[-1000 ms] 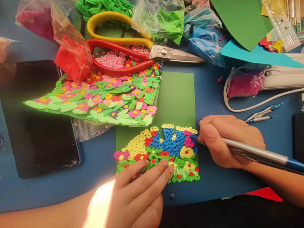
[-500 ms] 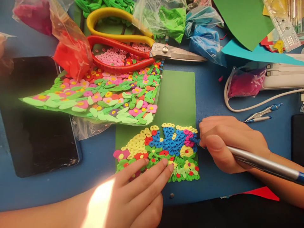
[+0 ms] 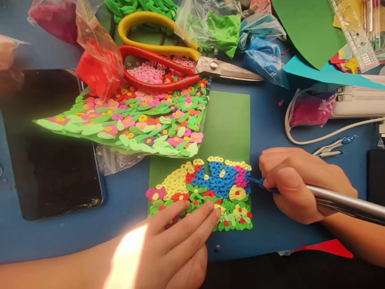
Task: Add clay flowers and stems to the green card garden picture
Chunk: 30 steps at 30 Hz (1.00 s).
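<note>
My left hand (image 3: pixel 180 245) lies flat, fingers stretched, over the lower left of a clay picture (image 3: pixel 215 182) on a green card (image 3: pixel 231 124). The picture is built from small yellow, blue, pink and red clay rings above green leaves and flowers. In my right hand (image 3: pixel 306 184), a silver pen (image 3: pixel 339 198) with a blue grip end points left. Blue clay bits (image 3: pixel 254 181) sit on its thin tip, just at the picture's right edge near the pink rings. Whether the tip touches the rings, I cannot tell.
Yellow-and-red scissors (image 3: pixel 213 66) lie across a flower-covered clay card (image 3: pixel 129 124). A black phone (image 3: pixel 57 172) is at left. Bags of red clay (image 3: pixel 100 70), green clay (image 3: pixel 225 30) and blue clay (image 3: pixel 261 52) stand behind. A power strip (image 3: pixel 357 102) and a compass (image 3: pixel 332 146) are right.
My right hand has moved slightly right, drawing the pen's tip back from the pink rings to the picture's edge. My left hand stays on the card. The view has shifted a little.
</note>
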Tool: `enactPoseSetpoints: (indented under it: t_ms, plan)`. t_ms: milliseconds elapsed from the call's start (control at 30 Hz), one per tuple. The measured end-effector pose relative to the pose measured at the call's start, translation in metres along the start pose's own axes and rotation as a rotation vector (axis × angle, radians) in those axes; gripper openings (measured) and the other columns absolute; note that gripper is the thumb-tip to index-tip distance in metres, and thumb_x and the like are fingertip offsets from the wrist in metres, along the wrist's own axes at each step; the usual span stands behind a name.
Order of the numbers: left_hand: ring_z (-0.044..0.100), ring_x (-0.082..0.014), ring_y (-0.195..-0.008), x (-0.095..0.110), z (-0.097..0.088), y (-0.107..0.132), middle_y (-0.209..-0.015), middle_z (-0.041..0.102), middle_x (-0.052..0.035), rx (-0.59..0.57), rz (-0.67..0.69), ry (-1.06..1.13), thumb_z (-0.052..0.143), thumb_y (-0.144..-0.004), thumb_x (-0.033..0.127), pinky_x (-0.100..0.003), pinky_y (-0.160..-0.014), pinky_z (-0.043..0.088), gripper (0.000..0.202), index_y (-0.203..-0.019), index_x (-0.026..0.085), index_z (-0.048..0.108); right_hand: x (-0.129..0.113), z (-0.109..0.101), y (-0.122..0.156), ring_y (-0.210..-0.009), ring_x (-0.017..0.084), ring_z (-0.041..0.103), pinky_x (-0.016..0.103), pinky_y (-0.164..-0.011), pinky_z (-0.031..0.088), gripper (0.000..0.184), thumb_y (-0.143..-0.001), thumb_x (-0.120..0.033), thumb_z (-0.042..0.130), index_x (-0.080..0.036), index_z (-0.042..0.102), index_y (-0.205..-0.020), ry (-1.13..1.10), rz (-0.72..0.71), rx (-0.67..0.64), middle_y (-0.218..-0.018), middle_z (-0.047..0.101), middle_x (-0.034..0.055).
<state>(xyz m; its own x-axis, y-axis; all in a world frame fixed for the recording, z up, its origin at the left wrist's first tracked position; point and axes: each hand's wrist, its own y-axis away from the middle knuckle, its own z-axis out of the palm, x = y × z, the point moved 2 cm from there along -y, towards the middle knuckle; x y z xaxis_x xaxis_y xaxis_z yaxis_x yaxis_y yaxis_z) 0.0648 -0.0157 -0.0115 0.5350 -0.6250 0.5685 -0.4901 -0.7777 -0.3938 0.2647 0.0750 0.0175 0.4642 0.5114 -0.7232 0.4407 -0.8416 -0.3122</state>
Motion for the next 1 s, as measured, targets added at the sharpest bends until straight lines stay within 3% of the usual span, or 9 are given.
enactPoseSetpoints:
  t_ms: [133,333,533,667,867,1000]
  plan:
    - [0.052,-0.0131,-0.129,-0.002,-0.003,0.0,-0.131,0.064,-0.0016,-0.026,0.029,0.015,0.056,-0.085,0.008,-0.035,-0.116,0.036,0.018,-0.074,0.021,0.053,0.002,0.002,-0.004,-0.045,0.01,0.033,0.029,-0.046,0.029,0.029,-0.096,-0.012,0.037,-0.021,0.04,-0.069,-0.007,-0.105,-0.135,-0.051,0.034,-0.0042]
    - [0.051,-0.0146,-0.13,-0.002,-0.003,0.003,-0.132,0.063,-0.0023,-0.054,0.033,0.009,0.058,-0.085,0.009,-0.036,-0.116,0.036,0.014,-0.078,0.021,0.055,0.004,0.004,-0.004,-0.045,0.011,0.032,0.03,-0.045,0.03,0.026,-0.091,-0.006,0.042,-0.022,0.038,-0.07,0.032,-0.152,-0.215,-0.05,0.036,-0.0046]
    - [0.049,-0.0175,-0.133,-0.009,-0.008,0.002,-0.131,0.063,-0.0047,-0.115,0.114,-0.019,0.061,-0.086,0.011,-0.04,-0.118,0.034,0.013,-0.078,0.021,0.057,0.0,-0.001,0.001,-0.049,0.012,0.04,0.029,-0.049,0.035,0.031,-0.098,-0.014,0.034,-0.021,0.04,-0.068,-0.055,-0.067,-0.051,-0.052,0.039,-0.0024]
    - [0.049,-0.0181,-0.133,-0.014,-0.013,0.0,-0.133,0.062,-0.0065,-0.181,0.19,0.034,0.062,-0.086,0.012,-0.039,-0.116,0.035,0.013,-0.078,0.02,0.057,-0.003,-0.003,0.0,-0.052,0.012,0.042,0.029,-0.052,0.04,0.031,-0.099,-0.018,0.032,-0.022,0.042,-0.071,-0.011,-0.128,-0.211,-0.054,0.042,-0.001]
    - [0.048,-0.0176,-0.133,-0.007,-0.007,0.003,-0.132,0.063,-0.0055,-0.113,0.082,0.009,0.057,-0.087,0.008,-0.041,-0.118,0.033,0.015,-0.077,0.02,0.057,0.0,0.002,-0.005,-0.051,0.011,0.038,0.029,-0.052,0.039,0.027,-0.098,-0.015,0.034,-0.021,0.043,-0.074,-0.026,-0.179,-0.258,-0.053,0.042,-0.0016]
    - [0.048,-0.0178,-0.134,-0.009,-0.008,0.002,-0.131,0.063,-0.0053,-0.15,0.138,0.005,0.058,-0.088,0.011,-0.04,-0.117,0.034,0.013,-0.079,0.02,0.058,0.003,0.008,-0.008,-0.049,0.011,0.037,0.029,-0.048,0.035,0.023,-0.096,-0.012,0.038,-0.021,0.042,-0.075,-0.037,-0.212,-0.328,-0.052,0.042,-0.0021]
